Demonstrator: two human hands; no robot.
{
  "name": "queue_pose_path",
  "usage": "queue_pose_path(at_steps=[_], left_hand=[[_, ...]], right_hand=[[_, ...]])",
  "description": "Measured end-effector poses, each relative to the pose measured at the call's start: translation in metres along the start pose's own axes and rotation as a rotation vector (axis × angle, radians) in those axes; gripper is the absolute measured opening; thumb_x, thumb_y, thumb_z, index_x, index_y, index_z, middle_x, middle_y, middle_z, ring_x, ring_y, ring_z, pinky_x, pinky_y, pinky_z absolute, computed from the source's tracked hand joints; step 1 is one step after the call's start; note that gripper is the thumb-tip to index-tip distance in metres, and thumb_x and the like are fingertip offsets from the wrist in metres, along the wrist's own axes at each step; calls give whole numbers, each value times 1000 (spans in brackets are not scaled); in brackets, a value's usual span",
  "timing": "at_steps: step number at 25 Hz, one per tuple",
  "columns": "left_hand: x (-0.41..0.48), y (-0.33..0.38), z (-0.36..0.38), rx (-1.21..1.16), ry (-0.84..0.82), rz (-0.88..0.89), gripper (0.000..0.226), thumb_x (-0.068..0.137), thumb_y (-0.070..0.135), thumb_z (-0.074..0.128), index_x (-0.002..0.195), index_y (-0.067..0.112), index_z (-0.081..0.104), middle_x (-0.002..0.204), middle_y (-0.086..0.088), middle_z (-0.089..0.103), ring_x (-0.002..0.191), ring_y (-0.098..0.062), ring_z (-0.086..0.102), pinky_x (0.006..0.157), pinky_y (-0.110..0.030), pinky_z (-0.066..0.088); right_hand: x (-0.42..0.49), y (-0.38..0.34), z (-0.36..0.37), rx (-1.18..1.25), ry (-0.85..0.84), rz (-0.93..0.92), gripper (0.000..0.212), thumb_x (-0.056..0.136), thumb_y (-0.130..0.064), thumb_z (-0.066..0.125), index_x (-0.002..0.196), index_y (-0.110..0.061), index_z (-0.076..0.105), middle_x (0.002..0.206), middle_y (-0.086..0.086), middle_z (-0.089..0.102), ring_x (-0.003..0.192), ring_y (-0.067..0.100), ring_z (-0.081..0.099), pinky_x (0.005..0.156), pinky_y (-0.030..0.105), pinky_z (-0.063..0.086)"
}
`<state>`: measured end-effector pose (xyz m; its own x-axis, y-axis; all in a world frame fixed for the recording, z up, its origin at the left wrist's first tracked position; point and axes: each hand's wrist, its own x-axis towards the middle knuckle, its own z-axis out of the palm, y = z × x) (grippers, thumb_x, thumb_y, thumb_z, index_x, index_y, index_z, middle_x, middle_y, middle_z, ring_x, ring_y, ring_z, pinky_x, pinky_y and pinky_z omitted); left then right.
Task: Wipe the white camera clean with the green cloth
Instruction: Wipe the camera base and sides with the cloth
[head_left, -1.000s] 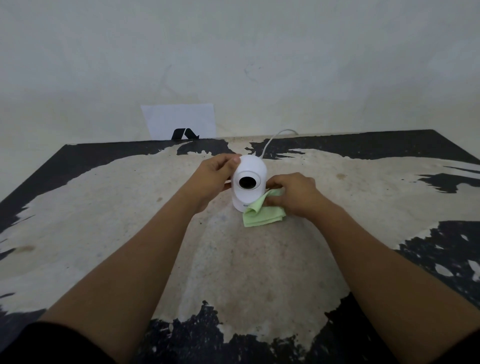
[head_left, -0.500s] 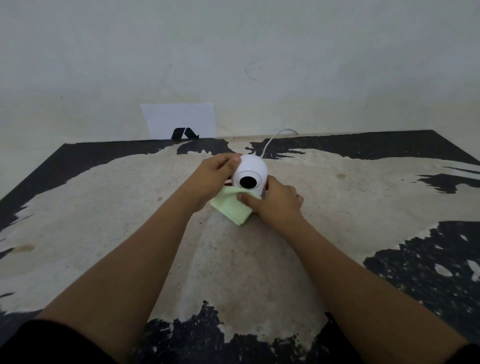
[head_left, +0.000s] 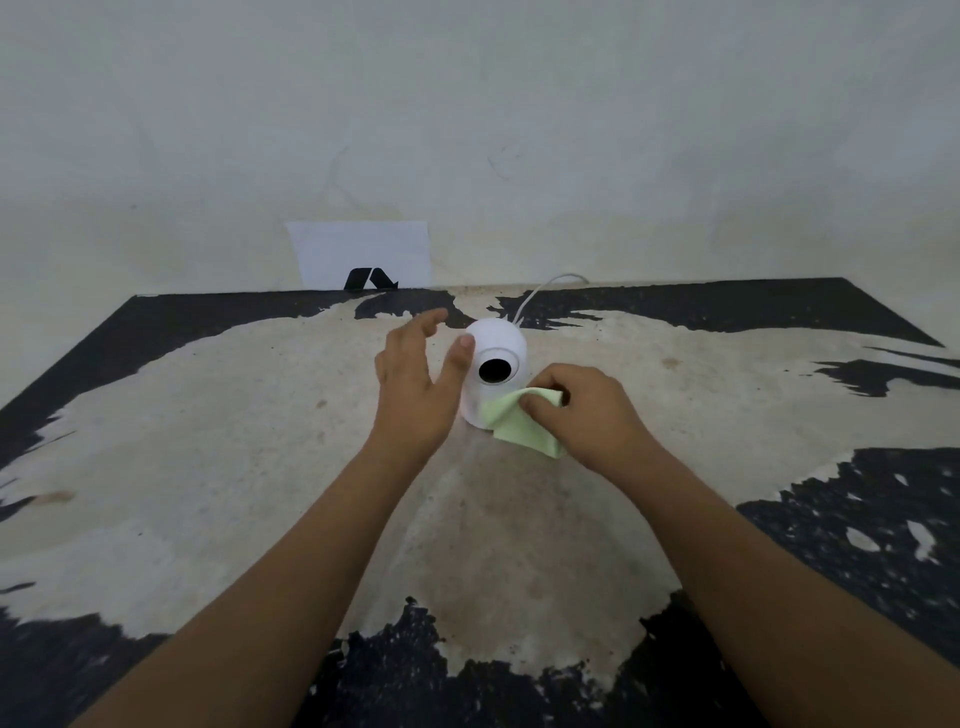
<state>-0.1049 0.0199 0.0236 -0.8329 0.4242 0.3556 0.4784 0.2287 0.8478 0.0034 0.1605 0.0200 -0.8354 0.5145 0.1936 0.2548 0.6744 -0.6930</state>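
The white camera (head_left: 496, 345), a round head with a black lens on a short base, stands upright in the middle of the table with the lens facing me. My right hand (head_left: 589, 413) grips the green cloth (head_left: 517, 423) and presses it against the lower right of the camera's base. My left hand (head_left: 418, 387) is just left of the camera with its fingers spread; only the thumb tip rests on the head's left side.
A white cable (head_left: 540, 293) runs from behind the camera to the wall. A white paper sheet (head_left: 361, 252) with a black mark leans on the wall at the back. The table (head_left: 208, 441) has a worn black and beige top.
My right hand has carried the cloth from the camera's front left around to its lower right. My left hand has let go of the head and spread its fingers.
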Motion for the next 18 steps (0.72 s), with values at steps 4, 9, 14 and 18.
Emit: queue_pose_path(at_steps=[4,9,14,18], left_hand=[[-22,-3,-9,213,-219,130,60,67,56,66,120,33,51,123,7,37,118,-16,33,98,-28,32],[-7,-18,-5,120,-127,100,12,78,12,69,80,19,60,99,1,54,84,-12,52,72,-20,40],[8,-20,3,25,-82,-45,12,84,14,62,80,23,56,102,1,65,84,-13,56,65,-13,40],[14,-21,4,-52,-75,-84,13,85,23,64,87,13,56,88,1,65,74,-12,54,58,-12,39]], right_hand=[[1,-19,-13,231,-102,-65,7,84,-25,66,85,-20,72,77,-2,69,67,10,57,65,30,46],[21,-26,-18,409,-103,-28,23,91,-40,55,109,-30,66,108,-9,64,91,4,58,75,21,42],[50,-17,-5,528,-109,122,28,96,-33,47,119,-27,63,123,-1,61,111,19,59,84,35,53],[54,-14,-1,644,-133,160,21,94,-21,54,112,-23,65,108,2,63,96,18,62,72,30,54]])
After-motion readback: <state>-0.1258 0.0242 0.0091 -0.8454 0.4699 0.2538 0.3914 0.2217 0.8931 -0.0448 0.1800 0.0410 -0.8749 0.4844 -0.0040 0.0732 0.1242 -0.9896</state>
